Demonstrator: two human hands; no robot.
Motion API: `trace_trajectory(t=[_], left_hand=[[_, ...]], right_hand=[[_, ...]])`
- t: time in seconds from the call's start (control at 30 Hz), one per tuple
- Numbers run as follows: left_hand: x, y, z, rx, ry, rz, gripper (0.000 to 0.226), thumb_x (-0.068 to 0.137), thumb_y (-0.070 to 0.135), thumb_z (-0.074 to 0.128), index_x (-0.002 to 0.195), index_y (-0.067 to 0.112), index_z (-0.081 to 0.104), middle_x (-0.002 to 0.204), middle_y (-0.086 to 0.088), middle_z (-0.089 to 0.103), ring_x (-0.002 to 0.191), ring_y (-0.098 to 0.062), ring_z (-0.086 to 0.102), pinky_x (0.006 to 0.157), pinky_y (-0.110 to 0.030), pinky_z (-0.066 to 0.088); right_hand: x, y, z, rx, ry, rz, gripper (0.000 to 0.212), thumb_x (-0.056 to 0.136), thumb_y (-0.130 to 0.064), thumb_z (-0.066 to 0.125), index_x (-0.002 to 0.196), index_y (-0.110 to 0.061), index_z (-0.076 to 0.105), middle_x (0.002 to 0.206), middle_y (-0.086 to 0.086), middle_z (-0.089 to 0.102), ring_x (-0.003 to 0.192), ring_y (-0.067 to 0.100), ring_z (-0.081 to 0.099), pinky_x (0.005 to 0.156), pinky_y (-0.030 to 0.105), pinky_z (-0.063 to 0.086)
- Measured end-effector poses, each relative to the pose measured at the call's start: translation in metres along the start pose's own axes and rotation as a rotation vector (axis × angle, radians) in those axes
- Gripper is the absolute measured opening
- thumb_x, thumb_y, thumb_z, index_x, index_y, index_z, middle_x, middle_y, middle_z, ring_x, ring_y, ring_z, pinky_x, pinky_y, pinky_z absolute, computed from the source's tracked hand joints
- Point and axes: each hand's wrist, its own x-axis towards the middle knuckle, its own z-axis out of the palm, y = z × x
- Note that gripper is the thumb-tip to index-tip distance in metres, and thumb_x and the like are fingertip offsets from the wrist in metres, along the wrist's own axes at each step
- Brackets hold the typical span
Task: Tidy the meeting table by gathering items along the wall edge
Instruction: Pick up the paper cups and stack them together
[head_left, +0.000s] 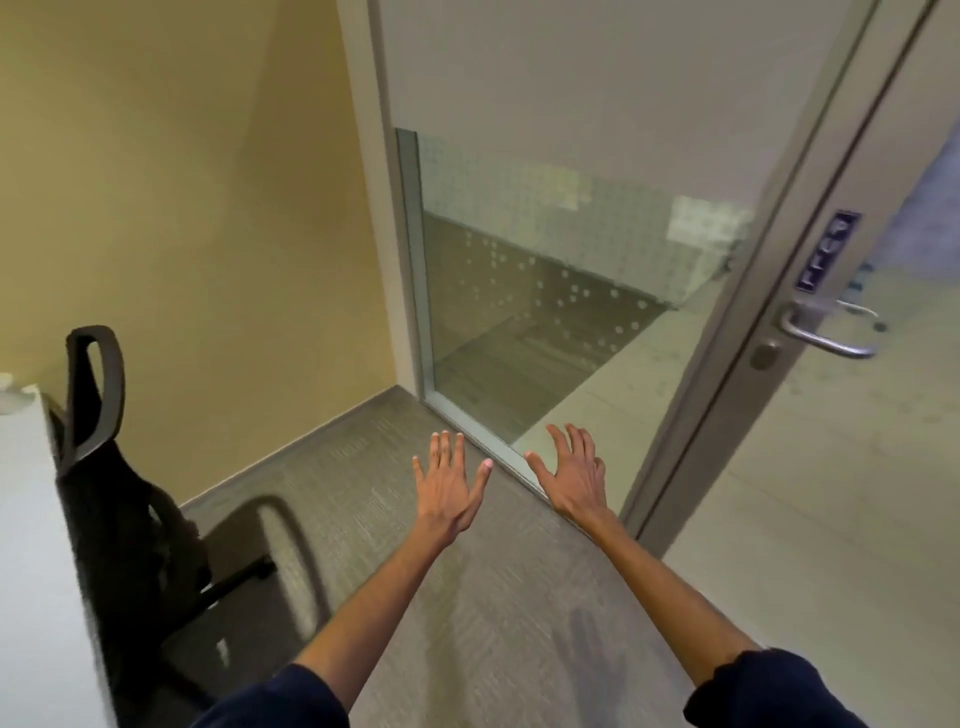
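The white flat-topped table (31, 519) is cut off by the left edge, and a small white object (6, 387) on it is too cropped to identify. The table hides part of the black mesh office chair (130, 519). The white lettering on the dark blue door sign (828, 252) is blurred.

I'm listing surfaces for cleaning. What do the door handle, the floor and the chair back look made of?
Door handle: likely brushed metal, with a dull grey sheen.
Floor: seemingly short-pile carpet, with a fine streaked weave and no gloss.
Chair back: probably black mesh fabric, matte, though blurred here.
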Motion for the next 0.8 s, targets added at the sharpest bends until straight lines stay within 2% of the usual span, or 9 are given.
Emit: trace_trajectory(t=[0.13, 0.33, 0.5, 0.8], left_hand=[[0.044, -0.015, -0.006, 0.001, 0.047, -0.056, 0.07, 0.099, 0.06, 0.014, 0.157, 0.02, 0.008, 0.166, -0.006, -0.003, 0.153, -0.018, -0.012, 0.125, -0.053, 0.0], [0.106, -0.063, -0.03, -0.001, 0.084, -0.206, 0.07, 0.099, 0.061, 0.015, 0.157, 0.024, 0.005, 0.166, -0.005, -0.005, 0.153, -0.019, -0.012, 0.125, -0.052, -0.001], [0.175, -0.126, -0.05, -0.003, 0.138, -0.283, 0.072, 0.099, 0.061, 0.015, 0.157, 0.022, -0.002, 0.165, -0.004, -0.007, 0.153, -0.018, -0.013, 0.125, -0.05, -0.003], [0.317, -0.259, -0.113, -0.013, 0.174, -0.411, 0.071, 0.1, 0.059, 0.017, 0.158, 0.02, 0.005, 0.165, -0.007, -0.003, 0.154, -0.02, -0.01, 0.125, -0.05, -0.003]], right_hand=[[0.069, -0.022, 0.011, -0.023, -0.086, -0.092, 0.073, 0.094, -0.062, 0.043, 0.154, -0.026, 0.025, 0.164, 0.003, 0.015, 0.154, 0.021, 0.005, 0.12, 0.055, 0.021], [0.152, -0.081, 0.048, -0.009, -0.205, -0.225, 0.074, 0.094, -0.064, 0.042, 0.155, -0.026, 0.023, 0.165, 0.002, 0.012, 0.154, 0.021, 0.003, 0.12, 0.056, 0.018], [0.228, -0.143, 0.097, -0.01, -0.285, -0.308, 0.079, 0.091, -0.064, 0.047, 0.156, -0.027, 0.021, 0.165, 0.003, 0.012, 0.154, 0.021, 0.004, 0.12, 0.056, 0.019], [0.387, -0.285, 0.186, -0.084, -0.349, -0.459, 0.083, 0.089, -0.065, 0.051, 0.155, -0.023, 0.023, 0.164, 0.003, 0.015, 0.153, 0.022, 0.009, 0.12, 0.053, 0.023]])
